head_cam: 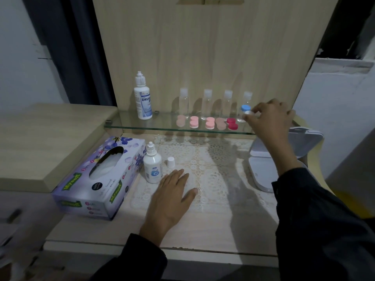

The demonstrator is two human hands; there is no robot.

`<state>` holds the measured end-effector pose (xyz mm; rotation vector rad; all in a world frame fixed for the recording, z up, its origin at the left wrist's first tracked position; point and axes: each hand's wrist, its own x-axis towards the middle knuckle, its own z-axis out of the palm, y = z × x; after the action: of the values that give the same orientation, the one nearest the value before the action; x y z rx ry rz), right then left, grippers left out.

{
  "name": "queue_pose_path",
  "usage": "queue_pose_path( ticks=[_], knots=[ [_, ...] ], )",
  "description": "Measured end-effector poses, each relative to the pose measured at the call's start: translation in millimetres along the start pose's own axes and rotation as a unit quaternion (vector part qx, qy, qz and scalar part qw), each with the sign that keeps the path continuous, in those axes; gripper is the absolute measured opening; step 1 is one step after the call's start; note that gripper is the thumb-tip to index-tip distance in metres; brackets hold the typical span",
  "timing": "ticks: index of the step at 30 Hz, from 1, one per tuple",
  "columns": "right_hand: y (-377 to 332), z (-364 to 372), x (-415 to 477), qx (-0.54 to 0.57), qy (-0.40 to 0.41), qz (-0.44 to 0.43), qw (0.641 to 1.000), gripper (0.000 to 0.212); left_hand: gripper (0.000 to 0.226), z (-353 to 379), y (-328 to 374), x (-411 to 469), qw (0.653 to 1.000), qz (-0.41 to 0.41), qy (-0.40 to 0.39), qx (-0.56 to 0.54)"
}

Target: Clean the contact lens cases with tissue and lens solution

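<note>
My right hand (269, 120) reaches over the right end of the glass shelf (142, 127) and pinches a blue-and-white lens case (246, 109). On the shelf stand two pink lens cases (194, 122) (210, 123) and a dark red one (232, 123). My left hand (172, 196) lies flat, fingers straight, on the lace mat (211, 169). Just left of it stands a small lens solution bottle (152, 166) with its white cap (171, 162) off beside it. A tissue box (99, 177) lies at the left.
A larger solution bottle (143, 98) stands at the shelf's left end. Several clear small bottles (207, 104) line the shelf's back. A white open hinged case (263, 167) sits at the right under my right forearm. A raised wooden block (40, 142) borders the left.
</note>
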<state>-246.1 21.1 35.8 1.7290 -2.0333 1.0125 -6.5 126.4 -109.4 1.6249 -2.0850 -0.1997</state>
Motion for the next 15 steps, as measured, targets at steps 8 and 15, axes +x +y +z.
queue_pose_path(
  ticks=[8, 15],
  knots=[
    [1.5, 20.6, 6.7, -0.182, -0.084, -0.005, 0.980, 0.032, 0.061, 0.5, -1.3, 0.8, 1.000, 0.003, 0.006, -0.001],
    [4.1, 22.4, 8.9, -0.195, -0.106, -0.015, 0.975, 0.043, 0.063, -0.8, -0.4, 0.3, 1.000, 0.004, 0.008, -0.005]
  ],
)
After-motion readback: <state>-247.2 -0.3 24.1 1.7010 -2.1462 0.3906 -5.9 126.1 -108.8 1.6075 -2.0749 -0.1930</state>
